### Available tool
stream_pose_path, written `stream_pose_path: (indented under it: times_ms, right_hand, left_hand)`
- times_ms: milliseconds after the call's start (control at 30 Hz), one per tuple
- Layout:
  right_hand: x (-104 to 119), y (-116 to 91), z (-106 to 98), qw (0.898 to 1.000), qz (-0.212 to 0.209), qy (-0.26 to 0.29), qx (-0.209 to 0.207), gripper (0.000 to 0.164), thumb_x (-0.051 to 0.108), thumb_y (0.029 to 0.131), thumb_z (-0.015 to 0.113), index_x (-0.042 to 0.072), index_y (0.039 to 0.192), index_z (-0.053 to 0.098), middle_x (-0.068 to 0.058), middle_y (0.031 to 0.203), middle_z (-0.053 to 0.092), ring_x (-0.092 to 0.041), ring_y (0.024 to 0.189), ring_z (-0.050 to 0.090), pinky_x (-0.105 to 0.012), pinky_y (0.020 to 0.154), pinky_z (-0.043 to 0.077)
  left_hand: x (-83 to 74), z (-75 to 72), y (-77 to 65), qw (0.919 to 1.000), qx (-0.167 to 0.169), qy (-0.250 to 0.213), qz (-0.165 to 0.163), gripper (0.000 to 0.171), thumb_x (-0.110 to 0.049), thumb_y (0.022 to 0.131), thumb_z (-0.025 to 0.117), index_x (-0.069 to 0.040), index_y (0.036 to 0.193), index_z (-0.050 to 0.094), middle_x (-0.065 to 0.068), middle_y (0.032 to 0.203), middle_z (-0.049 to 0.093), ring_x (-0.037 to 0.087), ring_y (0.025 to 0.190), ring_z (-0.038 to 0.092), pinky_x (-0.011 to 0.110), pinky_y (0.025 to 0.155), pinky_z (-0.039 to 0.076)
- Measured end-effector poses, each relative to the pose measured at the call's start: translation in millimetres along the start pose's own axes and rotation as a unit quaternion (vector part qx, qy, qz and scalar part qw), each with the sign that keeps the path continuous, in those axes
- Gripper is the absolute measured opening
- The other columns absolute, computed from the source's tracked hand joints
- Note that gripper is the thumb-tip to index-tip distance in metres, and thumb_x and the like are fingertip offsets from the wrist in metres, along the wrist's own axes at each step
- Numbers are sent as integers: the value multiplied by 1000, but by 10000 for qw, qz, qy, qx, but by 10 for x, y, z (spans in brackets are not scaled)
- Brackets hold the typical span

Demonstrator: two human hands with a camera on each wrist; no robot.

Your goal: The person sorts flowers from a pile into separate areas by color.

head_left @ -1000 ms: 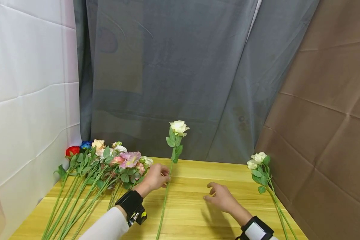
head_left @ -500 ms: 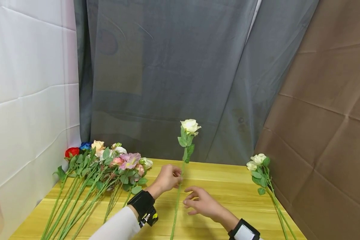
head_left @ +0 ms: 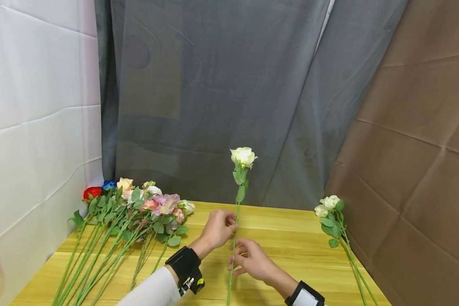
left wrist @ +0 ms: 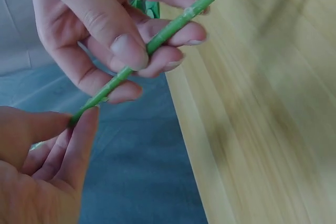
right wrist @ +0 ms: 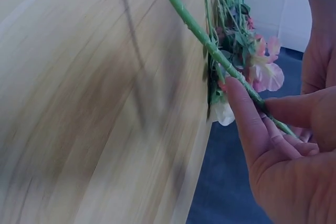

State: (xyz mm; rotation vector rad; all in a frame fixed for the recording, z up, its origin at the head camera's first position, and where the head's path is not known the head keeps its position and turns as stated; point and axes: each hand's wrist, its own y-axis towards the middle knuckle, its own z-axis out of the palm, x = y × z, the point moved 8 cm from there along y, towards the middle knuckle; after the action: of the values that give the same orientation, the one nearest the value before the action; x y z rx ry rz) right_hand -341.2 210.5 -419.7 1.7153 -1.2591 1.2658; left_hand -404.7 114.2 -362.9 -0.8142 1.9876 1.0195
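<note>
A white rose (head_left: pixel 244 156) on a long green stem stands upright in the middle of the head view, over the table. My left hand (head_left: pixel 219 227) pinches the stem between thumb and finger, below the leaves. Lower down, my right hand (head_left: pixel 254 260) has its thumb and fingers on the same stem. From the left wrist, the right thumb lies against the green stem (left wrist: pixel 178 23), with the right fingers behind it. The right wrist view shows the right hand (right wrist: pixel 286 156) pinching the stem, while the left hand (right wrist: pixel 319 59) is partly hidden behind it.
At the left of the wooden table (head_left: pixel 290 229) lies a pile of mixed flowers (head_left: pixel 137 208) with long stems. Two white roses (head_left: pixel 330 202) lie near the right edge. A grey curtain (head_left: pixel 222 85) hangs behind, with a white cloth left and a brown cloth right.
My left hand has carried the rose rightward from beside the flower pile to the middle. My right hand has moved left and taken hold of the stem below it.
</note>
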Motion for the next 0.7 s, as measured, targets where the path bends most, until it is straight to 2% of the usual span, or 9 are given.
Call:
stream_pose_path:
  times_ms: [100,233,300,400,500,700]
  right_hand:
    - [35,16,-10,10000,-77,-16,-34,20,1,102,54,-8,119,51,-24,97,68,-41,89,71,-54,78,61]
    - [49,25,-107,9996,-127,-110,-208,19,2,102,54,-9,118,49,-24,99,67,-42,90,71,-54,77,61]
    - [33,14,-196,9992,-124,-190,-331,20,1,103,53,-10,119,49,-24,99,67,-42,90,71,-53,76,62]
    - [-12,-22,-354,9983,-99,-316,-480,21,0,103,53,-11,120,48,-26,99,67,-42,90,71,-53,76,62]
    - [-69,-75,-514,9970,-63,-457,-629,20,0,103,52,-11,119,48,-26,99,66,-42,90,71,-53,76,62]
    - [-194,-251,-829,9935,104,-666,-921,19,0,103,52,-10,119,47,-25,99,65,-42,90,70,-53,76,62]
  left_hand:
    - [4,-30,-19,9998,52,171,111,17,-2,98,65,4,113,68,9,91,65,22,75,69,23,61,58]
    - [49,-124,-76,9978,152,584,264,17,-11,99,67,-1,113,68,3,89,66,18,71,68,25,61,56]
    - [82,-217,-126,9955,104,854,397,13,-11,98,68,-3,108,69,1,86,66,14,70,66,26,63,56]
    - [153,-422,-216,9904,-159,1259,547,4,-8,95,69,-5,98,69,-2,81,66,10,71,63,26,65,55]
    - [273,-646,-314,9870,-419,1485,442,3,-7,94,71,-8,92,69,-4,79,66,10,71,63,26,66,54]
    - [515,-1041,-547,9786,-760,1912,-46,8,-1,88,72,-8,88,69,-5,75,64,8,68,59,25,61,49]
